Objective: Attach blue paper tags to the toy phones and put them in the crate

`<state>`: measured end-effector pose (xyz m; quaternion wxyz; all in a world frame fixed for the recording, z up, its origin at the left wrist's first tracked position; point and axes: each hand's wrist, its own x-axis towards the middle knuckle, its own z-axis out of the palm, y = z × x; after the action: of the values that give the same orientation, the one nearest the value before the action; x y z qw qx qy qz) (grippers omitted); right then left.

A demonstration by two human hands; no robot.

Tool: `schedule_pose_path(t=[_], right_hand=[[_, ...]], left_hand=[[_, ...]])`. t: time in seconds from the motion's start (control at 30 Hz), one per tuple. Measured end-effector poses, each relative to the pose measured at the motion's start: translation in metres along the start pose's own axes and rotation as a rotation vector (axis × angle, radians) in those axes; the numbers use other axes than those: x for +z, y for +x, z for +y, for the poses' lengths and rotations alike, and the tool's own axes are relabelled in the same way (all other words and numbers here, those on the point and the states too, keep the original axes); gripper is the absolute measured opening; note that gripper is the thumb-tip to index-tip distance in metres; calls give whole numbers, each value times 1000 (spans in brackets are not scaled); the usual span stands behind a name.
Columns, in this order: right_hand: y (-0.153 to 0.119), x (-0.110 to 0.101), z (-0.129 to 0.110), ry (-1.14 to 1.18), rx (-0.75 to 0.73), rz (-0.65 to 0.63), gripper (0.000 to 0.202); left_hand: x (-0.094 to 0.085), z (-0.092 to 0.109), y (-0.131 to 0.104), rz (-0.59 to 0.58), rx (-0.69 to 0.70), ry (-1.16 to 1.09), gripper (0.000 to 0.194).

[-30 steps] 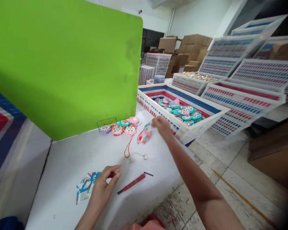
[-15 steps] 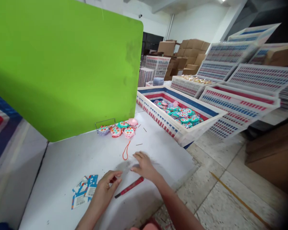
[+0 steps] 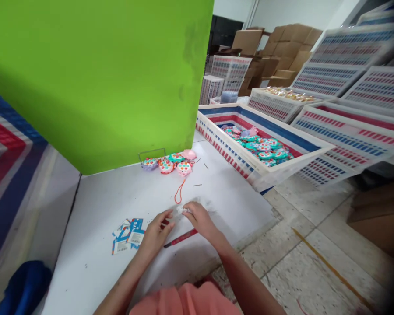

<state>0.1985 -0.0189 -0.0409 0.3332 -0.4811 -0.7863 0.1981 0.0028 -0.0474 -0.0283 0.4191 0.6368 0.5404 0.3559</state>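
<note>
My right hand [image 3: 199, 220] is closed in a pinch on a small whitish, see-through piece [image 3: 181, 210] just above the white tabletop. What the piece is cannot be made out. My left hand [image 3: 157, 228] is beside it, fingers curved and thumb apart, with nothing visible in it. A slim red tool with a dark tip [image 3: 184, 237] lies on the table below both hands, partly behind the right wrist. An orange cord loop [image 3: 179, 192] lies just beyond the fingers. Blue and white cards [image 3: 122, 245] with barcodes lie left of my left hand.
Several small pop-button toys [image 3: 167, 166] and a wire frame [image 3: 151, 153] stand along the green panel [image 3: 101, 87]. Thin metal pins [image 3: 197, 185] lie near them. A crate [image 3: 231, 148] of similar toys stands at the right. Stacked crates and cartons [image 3: 289, 43] are behind.
My right hand has gone from spread fingers to a pinch on the small whitish piece. The left hand has come closer to it. The camera view has tilted down.
</note>
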Motion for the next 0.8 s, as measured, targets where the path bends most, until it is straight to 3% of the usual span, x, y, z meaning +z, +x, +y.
schedule_pose_path(t=[0.23, 0.53, 0.7, 0.8], right_hand=[[0, 3, -18, 67, -16, -24, 6], [-1, 5, -18, 37, -23, -50, 4], [2, 8, -6, -92, 43, -76, 7], [4, 4, -7, -152, 69, -42, 27]], left_hand=[[3, 9, 11, 35, 52, -57, 28], [-2, 9, 15, 75, 30, 15, 22], [-19, 1, 16, 197, 31, 73, 22], [-34, 4, 14, 272, 38, 155, 22]])
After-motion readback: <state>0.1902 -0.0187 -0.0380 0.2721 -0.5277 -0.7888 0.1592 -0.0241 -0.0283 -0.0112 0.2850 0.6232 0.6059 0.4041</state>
